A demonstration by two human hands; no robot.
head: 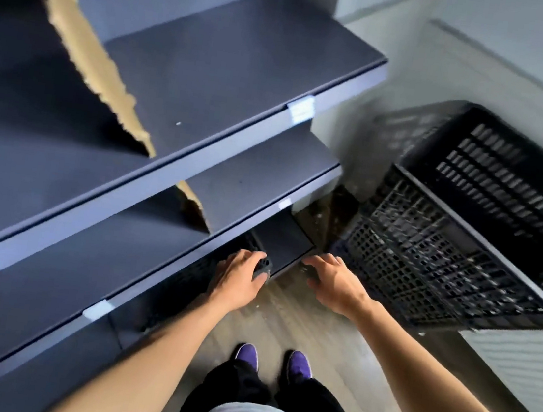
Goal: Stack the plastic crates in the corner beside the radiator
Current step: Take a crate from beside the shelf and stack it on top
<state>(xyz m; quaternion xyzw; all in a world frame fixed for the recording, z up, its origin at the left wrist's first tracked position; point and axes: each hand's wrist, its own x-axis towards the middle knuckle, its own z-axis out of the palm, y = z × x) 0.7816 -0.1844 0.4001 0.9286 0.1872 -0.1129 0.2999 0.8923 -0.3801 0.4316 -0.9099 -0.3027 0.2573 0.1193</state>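
Under the lowest grey shelf (259, 183), your left hand (240, 277) grips a black latticed crate's (184, 280) rim; your right hand (332, 283) hovers spread, near the stacked mesh crates (447, 249).

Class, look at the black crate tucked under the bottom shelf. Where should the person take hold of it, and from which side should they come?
Grip the front rim of the crate, coming from the open floor side. The bottom shelf covers its top and back, so only the near edge shows. The left hand already curls over that edge; the right hand hovers open and could probably take the rim beside it.
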